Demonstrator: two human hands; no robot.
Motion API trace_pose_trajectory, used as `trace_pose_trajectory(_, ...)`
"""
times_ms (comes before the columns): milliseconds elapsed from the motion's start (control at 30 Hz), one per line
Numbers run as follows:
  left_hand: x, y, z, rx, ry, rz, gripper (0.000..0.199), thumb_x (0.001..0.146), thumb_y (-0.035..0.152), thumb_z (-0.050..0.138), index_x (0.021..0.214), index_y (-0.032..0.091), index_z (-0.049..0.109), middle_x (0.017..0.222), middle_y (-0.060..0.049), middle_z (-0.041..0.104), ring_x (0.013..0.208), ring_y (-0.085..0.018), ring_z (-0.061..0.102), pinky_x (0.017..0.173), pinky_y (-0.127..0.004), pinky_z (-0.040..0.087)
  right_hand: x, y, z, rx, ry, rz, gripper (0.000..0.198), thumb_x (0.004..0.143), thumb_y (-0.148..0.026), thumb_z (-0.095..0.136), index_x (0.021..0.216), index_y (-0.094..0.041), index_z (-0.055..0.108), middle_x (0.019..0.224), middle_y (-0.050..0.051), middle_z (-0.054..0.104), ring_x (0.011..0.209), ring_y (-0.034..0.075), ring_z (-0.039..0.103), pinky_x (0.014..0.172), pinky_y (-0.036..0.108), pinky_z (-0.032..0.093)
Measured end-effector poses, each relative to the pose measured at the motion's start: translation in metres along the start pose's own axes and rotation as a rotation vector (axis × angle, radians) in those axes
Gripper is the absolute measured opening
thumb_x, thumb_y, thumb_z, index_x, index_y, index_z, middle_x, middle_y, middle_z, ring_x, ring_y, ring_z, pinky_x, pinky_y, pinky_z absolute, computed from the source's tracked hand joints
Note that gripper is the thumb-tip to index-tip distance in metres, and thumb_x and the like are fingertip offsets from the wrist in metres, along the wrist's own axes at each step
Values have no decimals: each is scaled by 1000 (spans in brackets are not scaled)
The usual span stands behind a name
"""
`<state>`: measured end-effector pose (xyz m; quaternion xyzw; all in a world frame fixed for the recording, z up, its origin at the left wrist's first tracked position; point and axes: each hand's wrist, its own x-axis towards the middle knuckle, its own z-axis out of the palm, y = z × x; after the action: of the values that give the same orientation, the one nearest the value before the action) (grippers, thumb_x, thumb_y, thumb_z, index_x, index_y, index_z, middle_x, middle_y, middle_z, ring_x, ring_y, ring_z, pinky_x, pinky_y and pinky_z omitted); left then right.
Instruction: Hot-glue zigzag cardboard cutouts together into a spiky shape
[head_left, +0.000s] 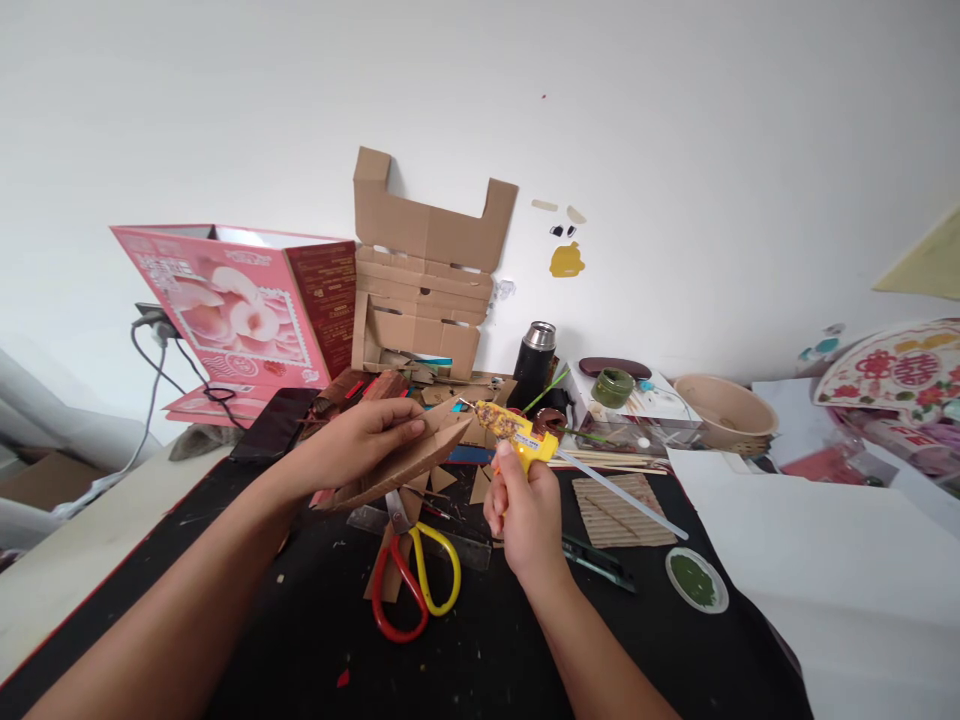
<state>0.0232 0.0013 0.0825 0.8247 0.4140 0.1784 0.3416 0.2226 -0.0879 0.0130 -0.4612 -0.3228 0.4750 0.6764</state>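
My right hand [526, 512] is wrapped round a yellow hot glue gun [531, 440], with a long clear glue stick [622, 493] poking out of its back. The gun's stained nozzle points left, at the tip of a folded cardboard piece [409, 468]; whether it touches cannot be made out. My left hand [375, 440] grips that cardboard from above, fingers over its upper side. Below it on the black mat lie scissors [418, 585] with one red and one yellow handle, their blades partly under the cardboard. A clear ruler [457, 543] lies beneath the scissors.
A green utility knife [600, 565], a corrugated cardboard square [624, 510] and a lid of green paint [696, 580] lie at right. Behind stand a black thermos [534, 365], a pink box [240, 310] and a cut cardboard sheet [424, 230]. A phone [271, 425] lies left.
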Motion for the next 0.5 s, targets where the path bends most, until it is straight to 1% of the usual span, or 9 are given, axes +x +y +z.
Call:
trace_pose_trajectory(233,-1,0,0,7,1,-5,44,99,61,47,93,21,65,86,-2,63,78,-19,57,72,-31,46,0,-2,1,2,-4,-13,63,77,-79,77,64,-21,55,39,-10,38,28,7,35,31,20,24)
trace_pose_trajectory(500,0,-1,0,-10,-3,2,43,100,60,47,95,21,66,88,-2,65,80,-20,58,73,-31,46,0,-1,0,-9,-8,-26,61,79,-77,75,64,-22,54,39,-10,38,28,7,36,31,20,23)
